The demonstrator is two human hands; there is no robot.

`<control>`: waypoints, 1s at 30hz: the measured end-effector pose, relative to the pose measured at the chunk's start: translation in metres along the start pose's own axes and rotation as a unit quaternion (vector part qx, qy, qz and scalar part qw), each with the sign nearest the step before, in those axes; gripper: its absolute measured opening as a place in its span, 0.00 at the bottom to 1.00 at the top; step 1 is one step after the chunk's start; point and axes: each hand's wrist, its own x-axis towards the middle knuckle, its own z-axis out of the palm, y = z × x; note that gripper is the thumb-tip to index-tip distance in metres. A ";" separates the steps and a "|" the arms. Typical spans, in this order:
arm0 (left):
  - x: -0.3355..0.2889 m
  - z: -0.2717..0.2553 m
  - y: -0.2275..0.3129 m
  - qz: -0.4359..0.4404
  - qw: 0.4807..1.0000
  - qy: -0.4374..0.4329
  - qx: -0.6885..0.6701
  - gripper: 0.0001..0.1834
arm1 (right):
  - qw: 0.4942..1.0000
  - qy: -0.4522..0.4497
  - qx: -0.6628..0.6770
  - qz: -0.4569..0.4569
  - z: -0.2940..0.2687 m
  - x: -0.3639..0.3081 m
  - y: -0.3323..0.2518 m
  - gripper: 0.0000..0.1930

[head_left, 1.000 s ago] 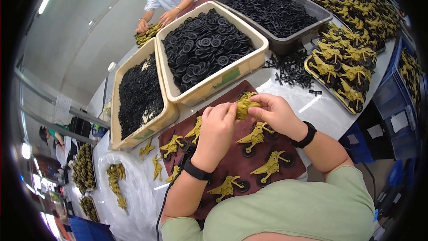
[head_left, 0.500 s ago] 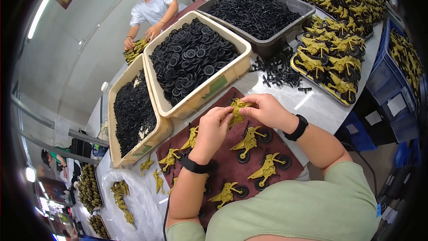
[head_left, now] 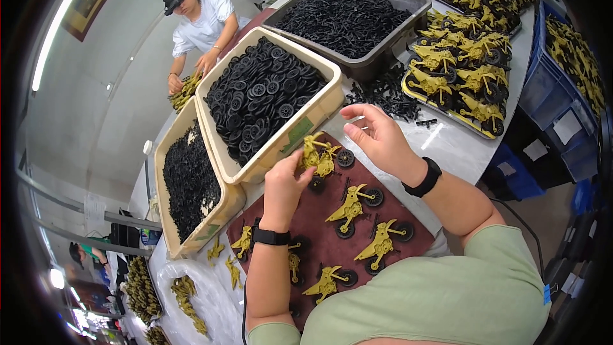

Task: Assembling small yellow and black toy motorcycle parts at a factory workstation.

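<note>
My left hand [head_left: 287, 185] pinches a yellow-green toy motorcycle body [head_left: 311, 147] at the far end of the maroon mat [head_left: 329, 243]. My right hand [head_left: 380, 137] is apart from it, fingers spread, just short of the loose black plastic parts [head_left: 386, 99]. Right beside the held body, a toy motorcycle with black wheels [head_left: 345, 158] lies on the mat. Several more lie nearer to me, among them one toy motorcycle [head_left: 382, 241] at the right. My left forearm partly covers others.
Ahead stand a cream bin of black wheels [head_left: 336, 89], a cream bin of small black parts [head_left: 236, 198] and a grey tub [head_left: 418, 13]. Toy motorcycles fill a yellow tray [head_left: 447, 112]. A clear plastic bag [head_left: 214, 300] lies left; a co-worker [head_left: 207, 25] handles yellow parts.
My right hand has let go of the yellow body and opened, moving away from it. My left hand has shifted slightly left with a body in its fingers.
</note>
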 end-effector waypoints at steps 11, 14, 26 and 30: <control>-0.006 0.029 -0.007 0.011 0.996 -0.089 -0.021 0.17 | 0.994 -0.032 -0.084 -0.057 -0.001 -0.003 -0.003 0.12; -0.007 0.030 -0.005 0.030 0.996 -0.080 -0.010 0.17 | 0.994 -0.032 -0.089 -0.059 -0.002 -0.002 -0.005 0.11; -0.014 0.028 -0.003 0.013 0.995 -0.095 -0.030 0.18 | 0.993 -0.054 -0.087 -0.063 -0.004 -0.004 -0.012 0.09; -0.015 0.033 0.002 0.023 0.996 -0.082 -0.008 0.18 | 0.990 -0.056 -0.105 -0.075 -0.005 -0.005 -0.011 0.08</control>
